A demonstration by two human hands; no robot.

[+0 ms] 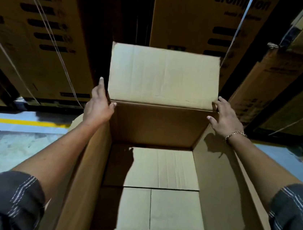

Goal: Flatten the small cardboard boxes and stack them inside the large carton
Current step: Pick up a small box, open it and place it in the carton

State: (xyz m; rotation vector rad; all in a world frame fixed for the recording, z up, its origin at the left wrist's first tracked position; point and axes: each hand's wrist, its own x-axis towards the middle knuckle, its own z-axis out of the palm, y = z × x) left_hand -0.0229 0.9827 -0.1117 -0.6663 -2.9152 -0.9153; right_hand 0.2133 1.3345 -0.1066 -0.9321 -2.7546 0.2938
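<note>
At the carton's (215, 179) far rim stands an upright panel (163, 76), long axis running hand to hand; flap or flattened box, cannot tell. The left hand (98, 107) and right hand (225, 121), fingers straight, touch its lower corners, equally near. Flattened boxes (168, 173) lie on the carton floor below.

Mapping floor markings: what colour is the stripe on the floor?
The stripe is yellow, best seen in the head view.

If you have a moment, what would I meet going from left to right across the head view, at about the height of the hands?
In order: yellow floor line → left hand → upright flap of the large carton → right hand → brown stored carton.
</note>
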